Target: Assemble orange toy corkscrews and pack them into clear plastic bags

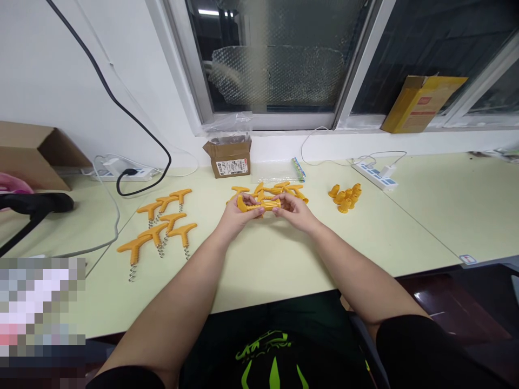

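A yellow corkscrew [270, 205] is held sideways between my two hands, its spiral hidden inside the yellow sleeve. My left hand [240, 215] is closed round the T-shaped handle end. At the other end, my right hand [295, 212] grips the sleeve between thumb and fingers. Just behind my hands lies a pile of yellow corkscrews [286, 188], partly covered by my fingers. To the left rest several T-handled corkscrews [154, 232] with bare metal spirals. On the right stands a cluster of loose yellow sleeves [345, 197].
A small cardboard box [231, 158] and a clear plastic bag [272, 172] sit along the wall. One power strip [375, 175] is at the right, and a black cable [133, 113] hangs at the left. The table's front edge [284, 301] runs close to my body.
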Tool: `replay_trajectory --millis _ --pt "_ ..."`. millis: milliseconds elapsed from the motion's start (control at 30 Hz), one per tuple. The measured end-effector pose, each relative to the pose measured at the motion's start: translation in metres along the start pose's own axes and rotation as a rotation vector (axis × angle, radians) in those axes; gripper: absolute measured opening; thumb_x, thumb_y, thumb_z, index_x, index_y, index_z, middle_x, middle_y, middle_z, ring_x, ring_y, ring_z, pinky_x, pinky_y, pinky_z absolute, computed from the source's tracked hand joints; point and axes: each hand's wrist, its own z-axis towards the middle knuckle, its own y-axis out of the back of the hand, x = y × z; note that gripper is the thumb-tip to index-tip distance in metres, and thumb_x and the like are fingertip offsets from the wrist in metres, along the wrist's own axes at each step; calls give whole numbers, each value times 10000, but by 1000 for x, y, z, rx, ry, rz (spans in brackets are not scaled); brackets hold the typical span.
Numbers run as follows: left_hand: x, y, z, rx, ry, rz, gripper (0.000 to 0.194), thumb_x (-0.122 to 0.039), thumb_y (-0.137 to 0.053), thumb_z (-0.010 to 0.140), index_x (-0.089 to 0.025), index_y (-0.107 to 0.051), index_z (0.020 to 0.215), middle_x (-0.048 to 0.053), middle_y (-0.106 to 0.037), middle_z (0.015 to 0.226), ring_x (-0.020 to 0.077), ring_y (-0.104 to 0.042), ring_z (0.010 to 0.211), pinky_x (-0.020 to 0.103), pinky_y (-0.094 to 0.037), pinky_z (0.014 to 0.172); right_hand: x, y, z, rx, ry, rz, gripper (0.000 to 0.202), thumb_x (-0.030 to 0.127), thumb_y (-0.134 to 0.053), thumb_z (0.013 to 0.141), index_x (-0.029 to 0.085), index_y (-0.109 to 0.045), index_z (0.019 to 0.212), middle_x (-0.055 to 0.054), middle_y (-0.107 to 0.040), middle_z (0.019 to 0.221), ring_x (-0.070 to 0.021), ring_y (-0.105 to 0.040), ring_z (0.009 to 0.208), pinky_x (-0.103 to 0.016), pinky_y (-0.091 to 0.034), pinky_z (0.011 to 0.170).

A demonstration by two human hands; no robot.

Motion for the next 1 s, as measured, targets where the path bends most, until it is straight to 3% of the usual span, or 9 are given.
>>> replay_trajectory --millis 200,367,433,567,667,800,933,1000 --pt "-3 -2 -4 -17 -181 196 430 -396 -928 638 -186 -630 866 30 -679 870 183 -668 816 355 -570 790 0 1 0 47 -105 15 462 650 -643 879 208 -573 762 16 -573 622 -134 -542 495 -294 -463 510" --pt "-4 -4 -8 20 -330 352 352 -440 -887 696 -198 -677 840 56 -731 894 231 -683 905 423 -551 892 -6 -2 1 75 -318 73 589 758 -440 929 218 -531 710 64 -388 450 -100 -326 352 -253 -280 351" --pt "-6 -4 -7 8 -311 361 346 -448 -882 701 -196 -679 822 55 -732 887 230 -685 895 420 -557 883 -6 -3 2 63 -261 81 528 724 -493 923 214 -555 805 44 -486 541 -110 -414 406 -253 -348 391" --pt "-6 -2 -4 -56 -180 237 398 -432 -907 666 -178 -652 837 37 -692 853 193 -674 806 376 -583 794 1 -4 -1 7 24 27 440 536 -761 812 234 -576 1073 7 -626 861 -142 -594 684 -288 -512 640" --pt "-5 -1 -2 -38 -87 96 466 -424 -926 634 -183 -583 836 13 -662 815 173 -669 715 360 -591 715 8 -7 -4 23 43 59 425 475 -810 772 234 -575 1031 23 -605 804 -136 -566 667 -275 -487 625" --pt "-9 -2 -8 -44 -152 169 462 -427 -929 631 -196 -562 792 11 -654 783 173 -650 692 351 -564 693 13 -14 -6 39 -70 139 360 505 -769 805 233 -540 857 68 -512 591 -103 -458 483 -238 -385 482" --pt "-21 -2 -16 26 -370 436 341 -429 -900 675 -205 -650 735 39 -686 787 197 -635 760 369 -532 772 9 -18 -4 122 -422 299 421 617 -596 895 227 -515 758 97 -358 449 -80 -272 357 -221 -253 370" --pt "-26 0 -18 52 -382 487 313 -439 -878 704 -209 -667 726 39 -691 773 198 -634 757 362 -526 766 7 -16 -3 235 -518 309 441 630 -607 888 195 -593 816 54 -483 511 -92 -389 396 -227 -343 395"
